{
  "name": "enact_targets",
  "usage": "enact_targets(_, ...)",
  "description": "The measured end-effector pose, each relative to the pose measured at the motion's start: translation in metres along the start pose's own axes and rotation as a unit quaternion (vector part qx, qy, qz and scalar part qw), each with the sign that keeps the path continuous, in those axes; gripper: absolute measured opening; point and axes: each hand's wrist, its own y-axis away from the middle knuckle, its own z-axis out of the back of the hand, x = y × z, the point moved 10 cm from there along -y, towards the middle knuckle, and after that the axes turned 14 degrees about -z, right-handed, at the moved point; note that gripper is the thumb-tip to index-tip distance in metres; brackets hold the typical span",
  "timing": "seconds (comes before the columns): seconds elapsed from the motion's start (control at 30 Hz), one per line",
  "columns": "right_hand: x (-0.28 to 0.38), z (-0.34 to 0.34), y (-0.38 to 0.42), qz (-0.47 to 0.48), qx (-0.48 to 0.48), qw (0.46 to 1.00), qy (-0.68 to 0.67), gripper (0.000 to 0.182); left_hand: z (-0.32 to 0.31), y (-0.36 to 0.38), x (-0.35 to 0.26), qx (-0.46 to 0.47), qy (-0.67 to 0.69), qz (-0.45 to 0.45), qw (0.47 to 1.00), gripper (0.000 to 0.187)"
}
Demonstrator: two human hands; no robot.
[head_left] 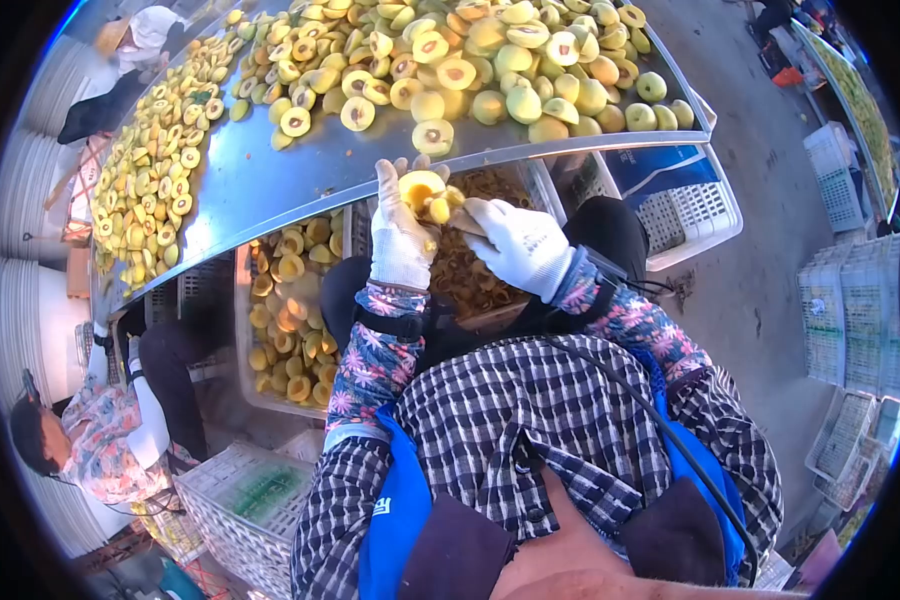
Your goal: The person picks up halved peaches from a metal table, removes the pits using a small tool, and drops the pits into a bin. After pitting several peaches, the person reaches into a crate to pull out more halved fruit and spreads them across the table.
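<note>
My left hand [402,235], in a white glove stained at the fingertips, is closed around a yellow peach half [422,188] with a hollowed cut face, just off the table's near edge. My right hand [518,243], also gloved, is closed, with its stained fingertips against the right side of that fruit, where yellow flesh bulges out. What it grips, if anything, I cannot make out. Below both hands sits a bin of brownish scraps [475,268]. To its left, a crate holds scooped peach halves [295,330].
A metal table [310,180] ahead carries heaped cut peaches [430,50]. White plastic crates stand at the right [680,218] and lower left [245,490]. A co-worker in a floral top [120,440] sits at the left; another person is at the upper left. Stacked crates [850,310] stand far right.
</note>
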Motion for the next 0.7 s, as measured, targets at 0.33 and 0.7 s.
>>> enact_targets(0.33,-0.066,-0.019,0.019,-0.093,0.149,0.975,0.138,0.038,0.073,-0.028,-0.101,0.017,-0.032,-0.178,0.983,0.037)
enact_targets(0.7,-0.063,-0.023,0.019,-0.084,0.126,0.988,-0.040,0.041,0.004,-0.075,-0.107,0.181,-0.670,-0.305,0.652,0.044)
